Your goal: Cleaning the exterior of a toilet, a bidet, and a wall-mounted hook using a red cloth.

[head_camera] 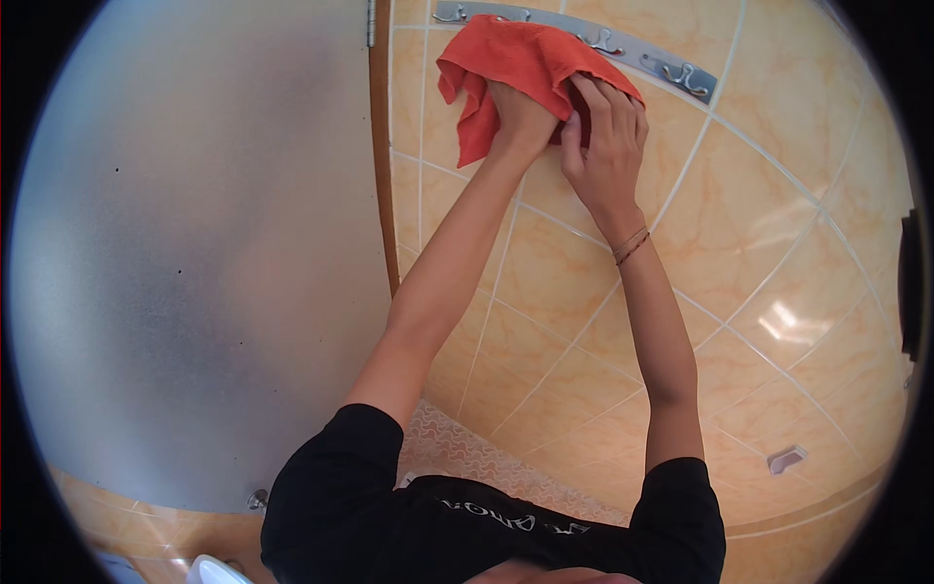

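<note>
A red-orange cloth (522,58) is bunched against a metal hook rail (646,64) on the tiled wall, covering part of it. My left hand (516,117) reaches up beneath the cloth, which drapes over it and hides its fingers. Folds hang down on both sides of that wrist. To its right, my right hand (609,150) grips the cloth's lower right edge, its fingertips tucked under the fabric. Double hooks stick out of the rail, among them a chrome hook (686,79) to the right of the cloth and another hook (604,42) just above its edge.
A frosted door panel (197,241) stands close on my left, beside a brown frame strip (381,168). Glossy beige tiles (773,168) cover the wall. Low on the right is a small wall-mounted holder (786,460). Patterned floor (467,445) shows below, and a white basin edge (215,571) at lower left.
</note>
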A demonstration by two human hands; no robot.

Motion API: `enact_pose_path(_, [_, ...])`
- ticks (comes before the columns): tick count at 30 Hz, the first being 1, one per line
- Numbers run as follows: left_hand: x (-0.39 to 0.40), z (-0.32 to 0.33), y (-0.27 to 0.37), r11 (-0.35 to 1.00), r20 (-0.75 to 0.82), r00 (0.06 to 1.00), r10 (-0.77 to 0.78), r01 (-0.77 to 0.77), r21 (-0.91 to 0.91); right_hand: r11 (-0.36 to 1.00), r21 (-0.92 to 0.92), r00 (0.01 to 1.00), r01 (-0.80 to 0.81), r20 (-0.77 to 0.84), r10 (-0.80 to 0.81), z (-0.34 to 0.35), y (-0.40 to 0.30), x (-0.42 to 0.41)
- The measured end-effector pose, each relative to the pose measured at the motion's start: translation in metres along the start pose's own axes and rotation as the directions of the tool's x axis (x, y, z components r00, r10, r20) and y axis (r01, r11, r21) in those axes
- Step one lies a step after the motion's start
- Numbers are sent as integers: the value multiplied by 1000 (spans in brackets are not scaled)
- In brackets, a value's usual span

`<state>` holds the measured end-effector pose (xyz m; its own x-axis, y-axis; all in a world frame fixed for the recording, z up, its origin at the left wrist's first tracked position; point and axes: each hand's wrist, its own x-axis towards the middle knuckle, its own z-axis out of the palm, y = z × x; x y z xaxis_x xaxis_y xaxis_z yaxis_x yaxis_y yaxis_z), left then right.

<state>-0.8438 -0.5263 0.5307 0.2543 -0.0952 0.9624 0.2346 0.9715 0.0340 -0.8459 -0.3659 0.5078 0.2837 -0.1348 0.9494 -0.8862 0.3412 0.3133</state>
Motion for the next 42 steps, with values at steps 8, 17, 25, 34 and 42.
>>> enact_pose_path(8, [1,-16,42,980,99,985,-143,155,-123,995,104,993,2,-114,10,7,1,-8])
enact_pose_path(17, [-8,-45,47,914,120,984,-129,164,-372,986,167,978,14,-205,21,8,4,-16])
enact_pose_path(25, [-34,-81,6,914,2,990,-143,133,-384,976,213,989,41,-145,-10,-1,-5,-15])
enact_pose_path(34, [68,-73,-15,916,298,914,274,-342,207,951,309,989,-10,-137,55,-19,10,-38])
enact_pose_path(42, [103,-78,-8,773,656,638,403,-621,128,971,238,991,10,-132,22,-14,11,-38])
